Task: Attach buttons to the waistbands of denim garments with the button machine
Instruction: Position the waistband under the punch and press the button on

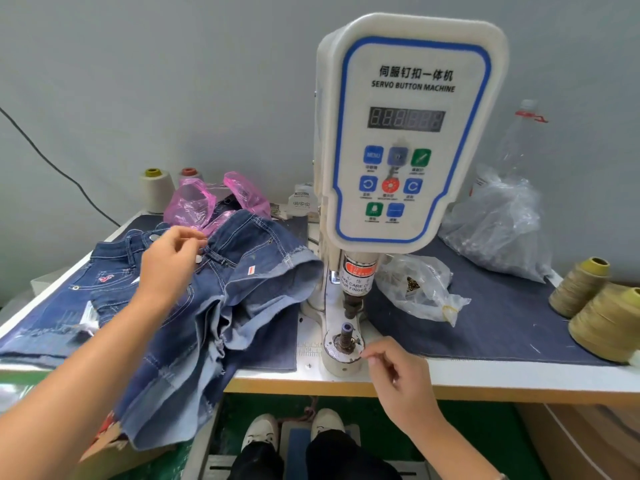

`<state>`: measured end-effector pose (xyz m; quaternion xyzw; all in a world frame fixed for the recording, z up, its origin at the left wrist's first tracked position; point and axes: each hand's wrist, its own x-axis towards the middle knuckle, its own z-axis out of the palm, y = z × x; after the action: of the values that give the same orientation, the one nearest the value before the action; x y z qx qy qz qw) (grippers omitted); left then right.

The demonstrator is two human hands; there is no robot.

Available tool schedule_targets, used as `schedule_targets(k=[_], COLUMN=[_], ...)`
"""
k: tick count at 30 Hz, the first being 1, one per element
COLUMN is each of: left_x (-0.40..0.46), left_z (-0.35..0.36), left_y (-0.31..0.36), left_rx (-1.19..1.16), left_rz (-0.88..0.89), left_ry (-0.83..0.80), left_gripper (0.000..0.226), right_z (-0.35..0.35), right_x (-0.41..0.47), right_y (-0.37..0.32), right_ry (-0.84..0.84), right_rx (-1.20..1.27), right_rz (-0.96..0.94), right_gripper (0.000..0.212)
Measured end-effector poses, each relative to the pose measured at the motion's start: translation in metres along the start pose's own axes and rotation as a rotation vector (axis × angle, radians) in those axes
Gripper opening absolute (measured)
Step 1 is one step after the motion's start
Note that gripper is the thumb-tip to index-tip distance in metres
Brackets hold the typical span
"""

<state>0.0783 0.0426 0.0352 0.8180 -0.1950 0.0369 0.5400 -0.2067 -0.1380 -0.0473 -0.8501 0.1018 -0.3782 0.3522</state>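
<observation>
A white servo button machine [408,133] stands at the table's middle, its lower die post [346,332] bare under the punch. Dark denim shorts [221,289] lie in a heap to the machine's left, partly hanging over the table's front edge. My left hand [173,261] reaches over the shorts near their waistband, fingers loosely curled above the cloth; whether it pinches anything I cannot tell. A metal button [152,237] shows on the waistband beyond it. My right hand [394,372] hovers just right of the die, thumb and forefinger pinched together as if on something tiny.
A pink plastic bag [207,199] and two thread cones [157,188] sit behind the shorts. Clear plastic bags [415,289] lie right of the machine, with olive thread cones [602,317] at the far right. A foot pedal [298,441] and my shoes are under the table.
</observation>
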Motion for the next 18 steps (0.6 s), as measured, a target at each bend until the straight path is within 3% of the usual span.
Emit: schedule_targets(k=[1, 3, 6, 9, 13, 15, 18], left_x=[0.013, 0.028, 0.036, 0.039, 0.038, 0.035, 0.024], left_z=[-0.005, -0.012, -0.018, -0.018, -0.023, -0.029, -0.044], left_y=[-0.013, -0.036, -0.054, -0.055, -0.039, -0.021, 0.015], left_rx=[0.293, 0.765, 0.929, 0.761, 0.430, 0.182, -0.320], left_rz=[-0.050, -0.163, -0.211, -0.142, 0.091, 0.076, -0.084], left_ry=[-0.039, -0.168, -0.168, -0.097, 0.021, -0.089, -0.356], left_gripper=[0.016, 0.042, 0.054, 0.034, 0.014, 0.009, 0.016], right_z=[0.000, 0.002, 0.005, 0.006, 0.005, 0.006, 0.011], right_x=[0.000, -0.001, -0.003, -0.004, -0.002, 0.002, 0.013], right_y=[-0.001, -0.003, -0.007, -0.010, -0.019, -0.027, -0.049], right_ry=[-0.006, -0.030, -0.064, -0.085, -0.090, -0.101, -0.139], right_rx=[0.004, 0.013, 0.007, 0.001, 0.043, 0.081, 0.151], right_rz=[-0.001, -0.011, -0.022, -0.029, -0.011, -0.007, -0.057], right_gripper=[0.013, 0.014, 0.014, 0.010, 0.013, 0.017, 0.015])
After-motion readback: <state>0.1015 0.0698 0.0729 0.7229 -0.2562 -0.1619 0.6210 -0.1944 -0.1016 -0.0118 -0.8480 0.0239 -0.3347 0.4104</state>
